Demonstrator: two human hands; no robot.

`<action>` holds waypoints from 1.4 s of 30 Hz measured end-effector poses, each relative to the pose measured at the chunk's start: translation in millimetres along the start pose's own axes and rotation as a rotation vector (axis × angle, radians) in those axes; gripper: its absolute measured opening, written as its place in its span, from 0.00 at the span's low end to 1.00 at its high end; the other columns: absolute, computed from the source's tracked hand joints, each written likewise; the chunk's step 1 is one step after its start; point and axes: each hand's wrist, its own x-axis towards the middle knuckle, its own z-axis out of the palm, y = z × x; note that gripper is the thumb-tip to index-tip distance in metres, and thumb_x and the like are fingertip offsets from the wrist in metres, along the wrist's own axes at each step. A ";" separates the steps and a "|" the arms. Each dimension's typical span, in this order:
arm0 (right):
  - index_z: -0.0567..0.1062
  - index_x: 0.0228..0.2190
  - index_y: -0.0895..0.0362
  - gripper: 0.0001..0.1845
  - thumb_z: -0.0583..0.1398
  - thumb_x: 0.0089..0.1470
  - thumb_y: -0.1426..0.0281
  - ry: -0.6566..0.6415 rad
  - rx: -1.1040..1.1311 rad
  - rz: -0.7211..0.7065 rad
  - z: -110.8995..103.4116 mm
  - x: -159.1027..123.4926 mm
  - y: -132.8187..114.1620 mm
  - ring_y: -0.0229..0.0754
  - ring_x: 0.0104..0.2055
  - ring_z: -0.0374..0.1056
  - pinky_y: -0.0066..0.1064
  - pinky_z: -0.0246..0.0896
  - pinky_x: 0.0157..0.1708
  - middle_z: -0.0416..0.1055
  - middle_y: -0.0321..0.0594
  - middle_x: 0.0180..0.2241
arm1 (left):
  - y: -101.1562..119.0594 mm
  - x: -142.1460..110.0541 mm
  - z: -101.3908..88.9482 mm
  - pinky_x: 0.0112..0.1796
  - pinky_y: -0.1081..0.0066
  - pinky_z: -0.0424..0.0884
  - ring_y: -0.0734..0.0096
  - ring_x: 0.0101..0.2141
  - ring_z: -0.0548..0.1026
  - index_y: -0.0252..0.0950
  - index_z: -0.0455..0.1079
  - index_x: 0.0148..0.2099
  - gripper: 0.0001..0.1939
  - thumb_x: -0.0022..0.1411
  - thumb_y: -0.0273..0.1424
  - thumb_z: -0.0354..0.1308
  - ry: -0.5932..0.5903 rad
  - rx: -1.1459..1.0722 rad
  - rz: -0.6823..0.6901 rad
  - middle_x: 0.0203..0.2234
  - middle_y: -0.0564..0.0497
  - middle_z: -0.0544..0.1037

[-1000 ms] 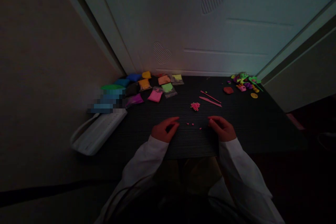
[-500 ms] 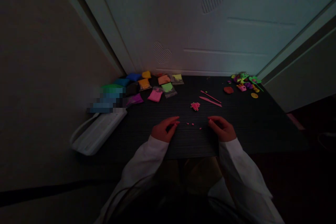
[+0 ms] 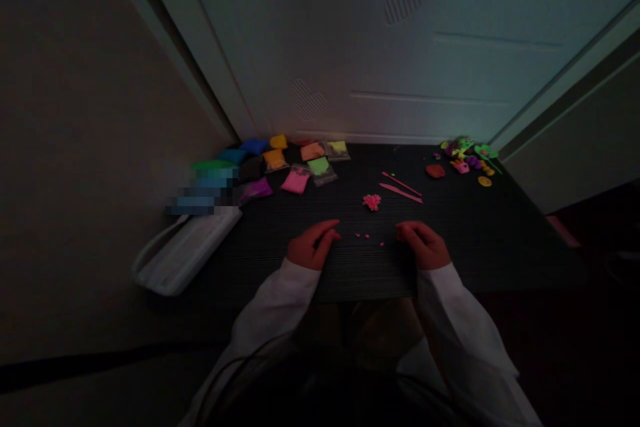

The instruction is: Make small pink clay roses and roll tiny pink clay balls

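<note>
My left hand rests near the front of the dark table, its index finger stretched forward and its thumb close to the other fingertips. Whatever it may pinch is too small to make out. Across from it, my right hand is closed, thumb against index finger; anything between them is hidden. Between the hands lie a few tiny pink clay bits. Just beyond them sits a pink clay flower with many small petals. Behind that are a pink clay knife and a thin pink modelling stick.
Bags of coloured clay, such as a pink one and an orange one, line the back left. A white case lies at the left edge. Back right hold a red clay piece and colourful clay figures. A white panel rises behind.
The fingers of my left hand have shifted slightly, and the right fingertips have curled in a little. The clay pieces and tools stay where they were.
</note>
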 end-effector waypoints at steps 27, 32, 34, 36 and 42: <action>0.67 0.38 0.58 0.11 0.52 0.53 0.66 0.011 -0.379 -0.298 15.7 -2.1 -8.4 0.38 0.36 0.64 0.36 0.61 0.35 0.66 0.40 0.39 | -3.1 -1.5 -2.5 0.35 0.64 0.69 0.72 0.32 0.70 0.33 0.61 0.46 0.15 0.58 0.34 0.48 -0.015 0.040 -0.004 0.35 0.48 0.70; 0.68 0.38 0.58 0.12 0.52 0.53 0.65 -0.082 -0.587 -0.481 57.2 -9.3 -24.8 0.42 0.42 0.62 0.42 0.56 0.42 0.64 0.41 0.42 | -12.9 -6.9 -15.0 0.37 0.62 0.67 0.70 0.35 0.70 0.34 0.61 0.46 0.15 0.58 0.35 0.48 -0.018 0.124 0.039 0.36 0.48 0.70; 0.68 0.38 0.57 0.12 0.52 0.53 0.65 -0.120 -0.642 -0.533 74.7 -11.9 -30.1 0.42 0.44 0.60 0.44 0.54 0.43 0.64 0.42 0.43 | -17.3 -9.2 -18.6 0.39 0.62 0.67 0.70 0.36 0.70 0.34 0.61 0.46 0.15 0.58 0.35 0.48 -0.030 0.150 0.065 0.37 0.48 0.70; 0.68 0.39 0.57 0.12 0.52 0.53 0.65 -0.143 -0.689 -0.564 86.8 -12.7 -33.0 0.43 0.45 0.59 0.45 0.53 0.44 0.63 0.42 0.44 | -20.6 -10.7 -20.4 0.39 0.62 0.67 0.69 0.37 0.69 0.34 0.62 0.46 0.15 0.58 0.35 0.48 -0.045 0.170 0.086 0.38 0.48 0.70; 0.68 0.39 0.56 0.12 0.52 0.53 0.66 -0.132 -0.806 -0.553 94.8 -9.7 -30.2 0.44 0.47 0.58 0.46 0.52 0.45 0.62 0.42 0.45 | -25.8 -9.8 -19.1 0.39 0.62 0.67 0.69 0.37 0.69 0.34 0.61 0.46 0.15 0.58 0.35 0.47 -0.060 0.217 0.110 0.39 0.47 0.69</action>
